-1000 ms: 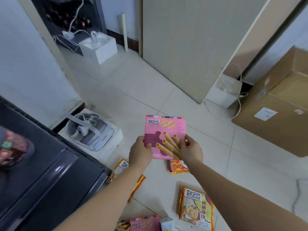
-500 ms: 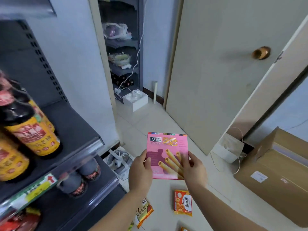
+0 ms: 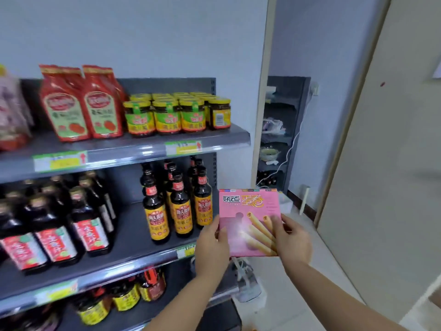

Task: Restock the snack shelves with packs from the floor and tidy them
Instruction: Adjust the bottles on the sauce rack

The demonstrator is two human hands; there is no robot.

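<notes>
- Since a second ago the view has swung up from the packs on the floor to the shelving. The pink egg-roll box (image 3: 248,212) has stayed between both hands and now sits at the height of the middle shelf (image 3: 133,255).
- The left hand (image 3: 211,249) grips the box's lower left edge, thumb lying on the front face. The right hand (image 3: 294,242) holds the lower right edge, with fingers spread across the printed egg rolls.
- The box is in the air, upright, with its printed face to the camera and its top edge about level. It is close to square, a little taller than wide.
- The relation that matters is that the shelving lies to the left of the box. The box hangs just off the shelf's right end, near the yellow-label soy sauce bottles (image 3: 180,211) but apart from them.
- The left hand is nearer the shelf, so any placing would probably be led from that side.
- What stands on the visible shelves is sauce: green-label jars (image 3: 167,118) and red pouches (image 3: 81,106) above, dark bottles below. No snack row shows, so the box's place is likely out of frame.
</notes>
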